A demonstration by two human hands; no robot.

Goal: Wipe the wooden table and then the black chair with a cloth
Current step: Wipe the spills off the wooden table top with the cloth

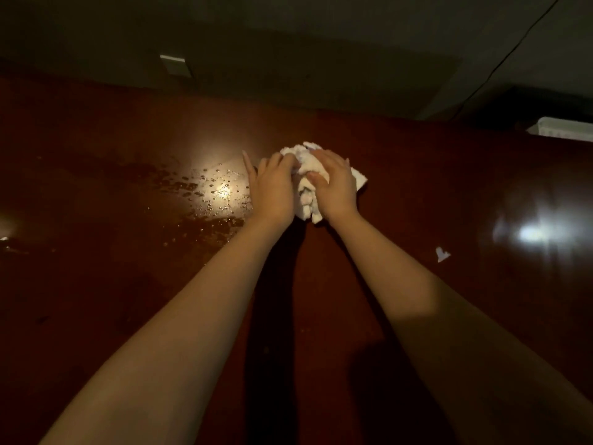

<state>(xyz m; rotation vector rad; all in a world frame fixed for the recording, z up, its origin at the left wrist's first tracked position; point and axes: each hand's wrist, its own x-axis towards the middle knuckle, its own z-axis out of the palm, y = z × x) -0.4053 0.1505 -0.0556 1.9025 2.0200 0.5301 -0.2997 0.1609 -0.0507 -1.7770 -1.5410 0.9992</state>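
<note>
While both forearms are reaching up the frame's middle, the left hand point(272, 184) and right hand point(335, 184) are gripping a crumpled white cloth point(306, 200) between them on the wooden counter point(417, 194), fingers point(316, 178) curling into its folds, water droplets point(211, 187) glistening just left.

Table point(417, 194) bare right of cloth point(308, 187); puddle point(205, 191) left.

White cloth point(308, 184), crumpled into a bunched wad, sits on the tabletop point(128, 284) near its far edge, one flat corner sticking out to the right. Tabletop is dark reddish-brown wood, glossy, with bright light reflections. Wet patch of droplets and smeared water point(211, 191) lies just left of the cloth. Black chair not clearly identifiable.
</note>
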